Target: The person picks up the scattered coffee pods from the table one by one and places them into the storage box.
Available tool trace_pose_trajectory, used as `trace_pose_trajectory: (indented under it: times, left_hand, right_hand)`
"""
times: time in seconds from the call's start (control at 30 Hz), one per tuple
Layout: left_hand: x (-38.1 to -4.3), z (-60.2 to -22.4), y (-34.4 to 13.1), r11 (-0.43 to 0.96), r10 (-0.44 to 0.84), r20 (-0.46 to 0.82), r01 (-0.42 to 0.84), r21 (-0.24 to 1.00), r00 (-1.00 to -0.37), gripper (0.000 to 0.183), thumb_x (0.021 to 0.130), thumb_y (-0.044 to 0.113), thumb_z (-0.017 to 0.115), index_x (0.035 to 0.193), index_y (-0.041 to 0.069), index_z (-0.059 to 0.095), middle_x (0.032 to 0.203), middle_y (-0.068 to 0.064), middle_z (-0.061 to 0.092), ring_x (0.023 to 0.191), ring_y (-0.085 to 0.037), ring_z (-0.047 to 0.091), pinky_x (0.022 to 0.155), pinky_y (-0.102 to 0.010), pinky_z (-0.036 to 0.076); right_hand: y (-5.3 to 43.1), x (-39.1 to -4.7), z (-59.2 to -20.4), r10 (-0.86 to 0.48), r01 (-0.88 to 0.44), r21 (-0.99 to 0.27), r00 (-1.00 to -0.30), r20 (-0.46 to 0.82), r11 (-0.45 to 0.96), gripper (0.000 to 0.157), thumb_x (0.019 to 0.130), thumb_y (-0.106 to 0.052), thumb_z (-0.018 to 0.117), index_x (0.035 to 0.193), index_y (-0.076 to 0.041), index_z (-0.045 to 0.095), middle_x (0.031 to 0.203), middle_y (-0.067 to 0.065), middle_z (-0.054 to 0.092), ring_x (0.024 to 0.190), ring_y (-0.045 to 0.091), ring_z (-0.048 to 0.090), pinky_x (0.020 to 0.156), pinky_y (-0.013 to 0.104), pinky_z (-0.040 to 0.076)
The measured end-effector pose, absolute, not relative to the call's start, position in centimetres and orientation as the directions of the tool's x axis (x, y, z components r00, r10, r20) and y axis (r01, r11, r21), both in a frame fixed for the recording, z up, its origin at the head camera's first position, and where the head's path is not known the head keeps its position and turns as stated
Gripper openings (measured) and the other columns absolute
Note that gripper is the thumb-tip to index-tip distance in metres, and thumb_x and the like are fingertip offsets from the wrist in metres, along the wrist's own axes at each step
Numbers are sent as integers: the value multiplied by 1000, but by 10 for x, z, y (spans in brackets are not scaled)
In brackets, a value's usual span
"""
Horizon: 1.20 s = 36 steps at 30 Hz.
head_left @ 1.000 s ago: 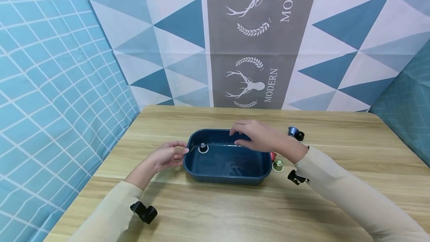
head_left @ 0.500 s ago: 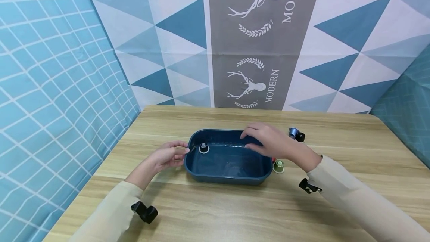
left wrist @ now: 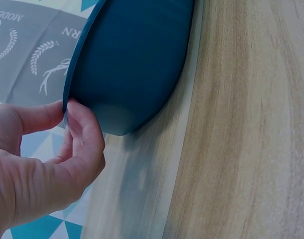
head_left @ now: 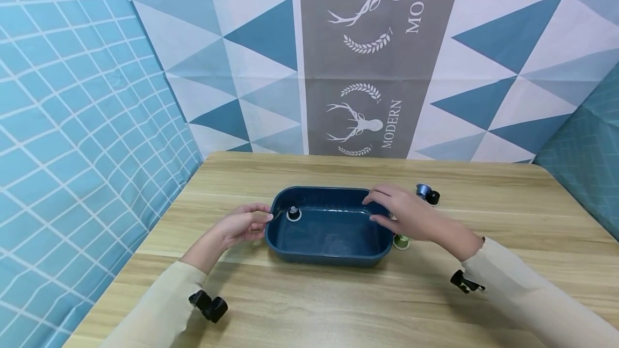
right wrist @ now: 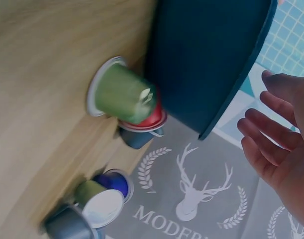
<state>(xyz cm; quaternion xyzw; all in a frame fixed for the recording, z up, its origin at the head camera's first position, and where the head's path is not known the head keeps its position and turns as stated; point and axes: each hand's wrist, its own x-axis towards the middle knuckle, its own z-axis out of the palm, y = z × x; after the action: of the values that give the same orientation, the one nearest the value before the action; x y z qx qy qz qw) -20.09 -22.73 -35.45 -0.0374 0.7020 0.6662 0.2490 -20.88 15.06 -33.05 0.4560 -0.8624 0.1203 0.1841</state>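
My left hand [head_left: 246,223] pinches the left rim of a dark blue plastic bin [head_left: 324,258] between thumb and fingers. The left wrist view shows the thumb outside the bin's edge [left wrist: 74,74] and the index finger on the other side. A black coffee capsule [head_left: 293,213] stands inside, near that left end. Over the bin's right end hovers my right hand [head_left: 408,214], fingers loosely bent and holding nothing. Beside the bin's right wall, a green coffee capsule [right wrist: 117,92] stands on the table, with a red capsule [right wrist: 154,117] just behind it.
Beyond the red capsule is a dark capsule [right wrist: 134,138]. Farther right on the wooden table [head_left: 319,305] lie a blue capsule [head_left: 423,191], a black capsule [head_left: 433,197] and a white-lidded green capsule [right wrist: 103,208]. Patterned cloth [head_left: 256,95] hangs behind the table.
My right hand has moved rightward from over the middle of the bin to its right end, staying empty. The left hand, the bin and the black capsule inside have stayed in place.
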Motion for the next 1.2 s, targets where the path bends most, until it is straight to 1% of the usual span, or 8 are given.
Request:
trace_pose_trajectory:
  times: [0.17, 0.27, 0.4, 0.63, 0.8, 1.0, 1.2]
  left_hand:
    - [-201, -356, -228, 106, 290, -390, -375, 921, -874, 34, 96, 11, 53, 126, -1, 42, 77, 6, 61, 69, -3, 59, 63, -17, 51]
    - [-202, -356, -229, 104, 289, -390, -376, 921, -874, 33, 96, 10, 53, 125, -1, 42, 77, 6, 61, 68, -3, 59, 63, -17, 51]
    - [-202, -357, -228, 101, 287, -389, -376, 921, -875, 32, 95, 10, 53, 124, 0, 43, 77, 6, 61, 69, -3, 59, 63, -18, 51]
    - [-202, -358, -229, 104, 287, -385, -371, 923, -877, 35, 95, 11, 54, 126, -2, 42, 77, 6, 62, 68, -3, 59, 63, -18, 52]
    - [-201, -357, -228, 110, 283, -388, -372, 922, -877, 34, 95, 10, 54, 126, -1, 43, 77, 7, 62, 68, -3, 59, 63, -17, 52]
    - [-200, -355, -227, 111, 281, -391, -375, 920, -876, 35, 95, 11, 55, 126, 0, 42, 76, 6, 62, 68, -2, 59, 63, -17, 52]
    - [-200, -355, -227, 112, 277, -400, -384, 916, -874, 35, 96, 11, 54, 127, 0, 42, 76, 7, 62, 67, -2, 59, 63, -17, 52]
  right_hand:
    - [159, -208, -336, -748, -853, 8, -453, 485, 522, 33, 77, -17, 80, 106, -8, 65, 101, 2, 64, 89, 13, 62, 74, 28, 55]
    - [164, -206, -339, -745, -858, 19, -435, 505, 514, 35, 75, -16, 81, 105, -9, 65, 100, 2, 63, 88, 12, 61, 72, 26, 54]
    - [171, -203, -342, -737, -847, 17, -453, 503, 532, 35, 76, -17, 81, 106, -9, 65, 101, 1, 63, 90, 11, 59, 74, 27, 55]
    - [183, -198, -349, -704, -808, -21, -525, 479, 589, 40, 78, -18, 79, 113, -9, 63, 106, 2, 65, 98, 14, 63, 81, 32, 56]
    - [190, -195, -352, -691, -783, -10, -555, 462, 622, 40, 78, -20, 79, 113, -9, 63, 106, 1, 65, 99, 14, 62, 82, 33, 57]
    - [199, -194, -357, -690, -778, 5, -553, 467, 628, 44, 76, -19, 81, 114, -9, 62, 108, 1, 63, 100, 14, 61, 82, 34, 57]
    - [205, -193, -361, -699, -786, 18, -539, 470, 618, 45, 74, -16, 82, 113, -7, 62, 109, 3, 64, 99, 17, 63, 79, 36, 57]
